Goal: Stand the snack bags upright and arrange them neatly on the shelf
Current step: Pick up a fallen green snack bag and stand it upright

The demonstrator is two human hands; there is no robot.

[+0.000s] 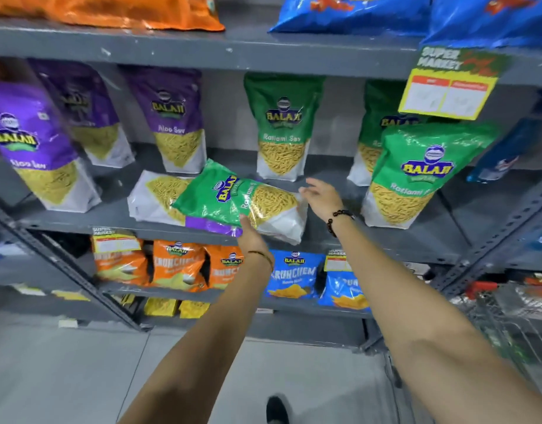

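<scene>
A green Ratlami Sev bag lies on its side at the middle of the grey shelf, on top of a flat purple Aloo Sev bag. My left hand grips the green bag's lower edge from below. At the bag's right end my right hand hovers with fingers spread, close to its white bottom. Upright on the same shelf stand purple bags on the left and green bags on the right.
An orange bag and blue bags lie on the shelf above. Orange and blue Crunchem bags fill the shelf below. A yellow price tag hangs top right. A wire shopping cart stands at the right.
</scene>
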